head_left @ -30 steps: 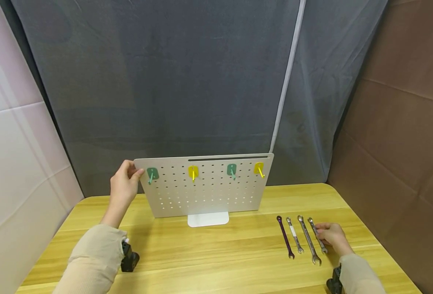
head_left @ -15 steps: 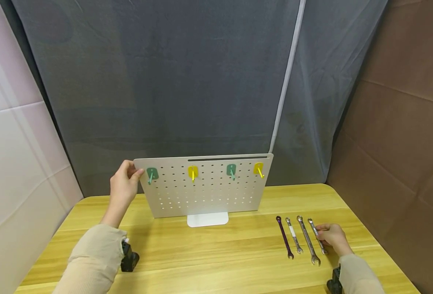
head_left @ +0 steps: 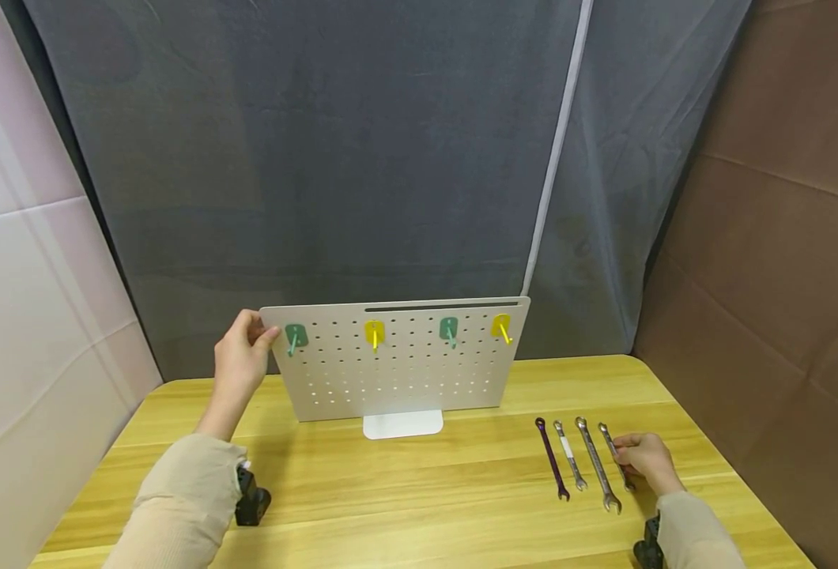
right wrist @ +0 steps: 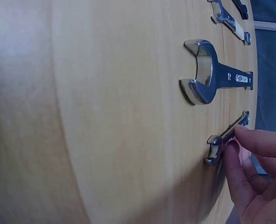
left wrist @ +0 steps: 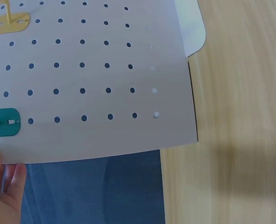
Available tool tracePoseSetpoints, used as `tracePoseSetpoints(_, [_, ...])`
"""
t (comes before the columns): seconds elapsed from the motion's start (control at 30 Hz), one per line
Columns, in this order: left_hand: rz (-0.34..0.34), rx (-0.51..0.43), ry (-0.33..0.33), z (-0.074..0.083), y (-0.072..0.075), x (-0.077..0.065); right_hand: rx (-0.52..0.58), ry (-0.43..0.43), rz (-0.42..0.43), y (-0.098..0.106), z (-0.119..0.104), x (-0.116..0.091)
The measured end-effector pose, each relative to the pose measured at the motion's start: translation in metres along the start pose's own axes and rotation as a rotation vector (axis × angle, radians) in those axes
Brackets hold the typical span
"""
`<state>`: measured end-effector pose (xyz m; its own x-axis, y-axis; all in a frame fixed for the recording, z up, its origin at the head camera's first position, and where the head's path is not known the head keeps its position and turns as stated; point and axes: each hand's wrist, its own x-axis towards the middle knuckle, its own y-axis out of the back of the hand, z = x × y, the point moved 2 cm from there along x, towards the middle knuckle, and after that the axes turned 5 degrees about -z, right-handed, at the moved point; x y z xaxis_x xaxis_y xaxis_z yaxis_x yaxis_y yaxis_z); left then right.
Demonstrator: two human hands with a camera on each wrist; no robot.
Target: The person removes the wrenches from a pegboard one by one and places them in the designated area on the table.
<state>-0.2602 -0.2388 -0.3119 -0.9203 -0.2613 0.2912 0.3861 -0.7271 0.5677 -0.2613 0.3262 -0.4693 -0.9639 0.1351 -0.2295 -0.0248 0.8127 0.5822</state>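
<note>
My left hand [head_left: 241, 356] pinches the upper left edge of a white pegboard [head_left: 405, 371] that stands on a white foot. Two green hooks and two yellow hooks [head_left: 375, 335] are fixed along its top. In the left wrist view, fingers [left wrist: 17, 183] show at the board's edge beside a green hook [left wrist: 7, 122]. My right hand [head_left: 645, 461] pinches the rightmost silver combination wrench [head_left: 609, 442] by its shank, and the right wrist view shows this wrench [right wrist: 229, 134] turned partly on its side. Left of it lie a larger silver wrench [head_left: 595, 462], a small white-labelled wrench [head_left: 570, 456] and a purple wrench [head_left: 551, 460].
The wooden table [head_left: 390, 490] has rounded far corners. Behind it hangs a dark grey curtain [head_left: 390, 158]; a white cloth [head_left: 42, 237] is on the left and a brown cloth [head_left: 768, 237] on the right.
The rightmost wrench has tipped slightly onto its side in my right hand's fingers. My left hand and the pegboard have stayed in place.
</note>
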Motion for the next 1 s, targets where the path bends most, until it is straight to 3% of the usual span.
tracePoseSetpoints(0.67, [-0.02, -0.043, 0.032, 0.001, -0.005, 0.0, 0.029, -0.021, -0.01, 0.004, 0.003, 0.005])
tracePoseSetpoints(0.8, [-0.018, -0.041, 0.018, 0.0, -0.003, -0.006, -0.022, -0.021, 0.028, 0.007, -0.009, 0.003])
tracePoseSetpoints(1.0, [0.025, -0.042, 0.012, -0.006, 0.006, -0.02, -0.085, 0.062, 0.067, 0.01, -0.045, -0.005])
